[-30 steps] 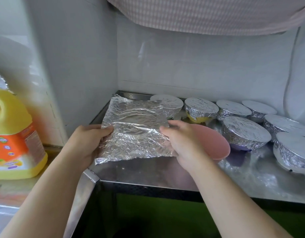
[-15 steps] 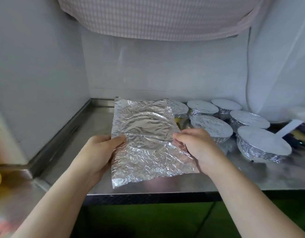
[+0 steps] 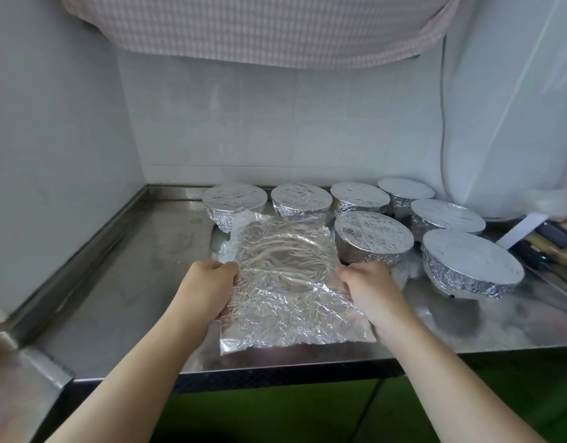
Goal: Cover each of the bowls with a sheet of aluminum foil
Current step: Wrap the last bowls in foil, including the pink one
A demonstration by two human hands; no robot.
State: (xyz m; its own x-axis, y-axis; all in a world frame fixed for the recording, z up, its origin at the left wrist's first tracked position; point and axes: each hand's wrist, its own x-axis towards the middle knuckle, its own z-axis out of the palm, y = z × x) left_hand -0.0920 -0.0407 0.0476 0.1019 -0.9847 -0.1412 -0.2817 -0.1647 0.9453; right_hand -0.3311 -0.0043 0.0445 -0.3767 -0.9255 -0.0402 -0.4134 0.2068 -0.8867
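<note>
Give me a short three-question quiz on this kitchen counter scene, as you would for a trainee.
1. How many foil-covered bowls stand on the steel counter?
2. True or false: only one hand holds the loose foil sheet.
3. Where does the sheet lie: A) left of the covered bowls, in front of them, B) behind them, C) on the floor?

Key: 1. seven; 2. false, the left hand and right hand each grip a side; 3. A.

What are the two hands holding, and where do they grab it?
Both hold one crinkly foil sheet. The left hand grips its left edge and the right hand grips its right edge.
</note>
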